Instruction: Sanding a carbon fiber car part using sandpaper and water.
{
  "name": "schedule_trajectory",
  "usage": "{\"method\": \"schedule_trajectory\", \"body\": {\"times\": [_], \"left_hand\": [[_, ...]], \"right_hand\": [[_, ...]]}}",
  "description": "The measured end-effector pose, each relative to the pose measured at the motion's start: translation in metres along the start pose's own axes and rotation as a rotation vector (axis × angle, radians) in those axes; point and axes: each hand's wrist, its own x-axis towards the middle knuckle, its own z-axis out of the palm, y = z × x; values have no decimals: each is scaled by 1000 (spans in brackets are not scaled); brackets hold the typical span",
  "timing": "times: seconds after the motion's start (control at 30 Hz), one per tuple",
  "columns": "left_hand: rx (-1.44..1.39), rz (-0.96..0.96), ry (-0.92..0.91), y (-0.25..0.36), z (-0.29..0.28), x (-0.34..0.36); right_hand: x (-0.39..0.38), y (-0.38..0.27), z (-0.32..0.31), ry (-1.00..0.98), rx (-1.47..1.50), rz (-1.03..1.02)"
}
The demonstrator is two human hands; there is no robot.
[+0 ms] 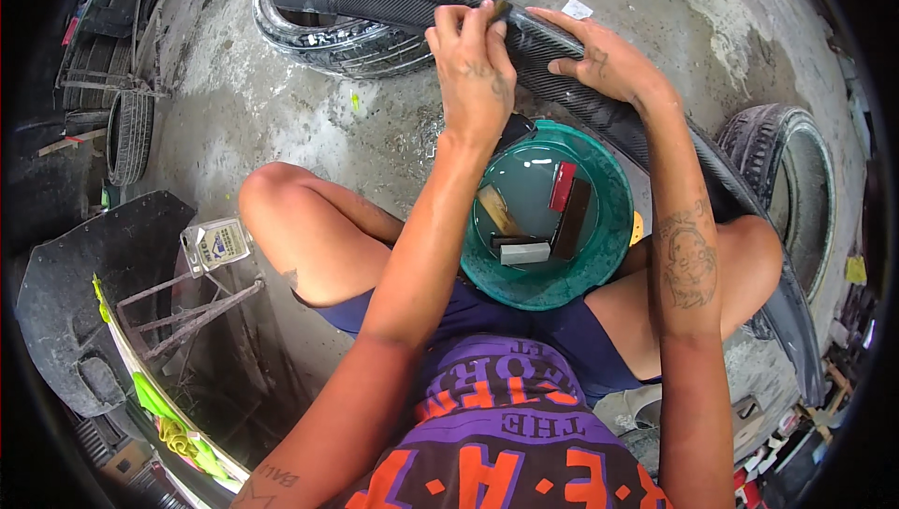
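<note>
A long, curved, glossy black carbon-fibre panel (546, 58) runs from the upper left down to the right, past my right knee. My left hand (476, 69) is closed, its fingertips pressing a small olive-brown piece (501, 10) against the panel's top; most of that piece is hidden. Just to the right, my right hand (613, 61) grips the panel, thumb on its near face and fingers along the far edge. Between my legs stands a green bucket (613, 265) of water holding a red block (562, 185), a dark brown block (571, 219), a tan block (499, 210) and a light grey block (524, 253).
A tyre (346, 48) lies under the panel's left end, and another tyre (815, 162) stands under its right part. Left of me are a black panel (70, 275), a rusty metal stand (187, 308) and a clear package (217, 245). More tyres (129, 134) stand at far left.
</note>
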Motion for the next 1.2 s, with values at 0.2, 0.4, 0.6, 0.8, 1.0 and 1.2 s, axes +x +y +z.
{"method": "schedule_trajectory", "body": {"times": [0.2, 0.4, 0.6, 0.8, 1.0, 1.2], "left_hand": [[-13, 20, -57, -2, -1, -2], [-10, 37, -105, -4, -3, -2], [-14, 26, -158, -7, -6, 3], [4, 17, -214, -7, -8, 1], [-12, 57, -100, -8, -13, -5], [-129, -16, -101, -2, -12, 6]], "right_hand": [[0, 2, 0, 1, 20, -29], [0, 2, 2, 32, -69, 3], [2, 4, 2, 21, -70, -4], [1, 4, 2, 26, -40, -16], [1, 1, -1, -4, 2, -6], [-1, 0, 1, 32, -37, -15]]}}
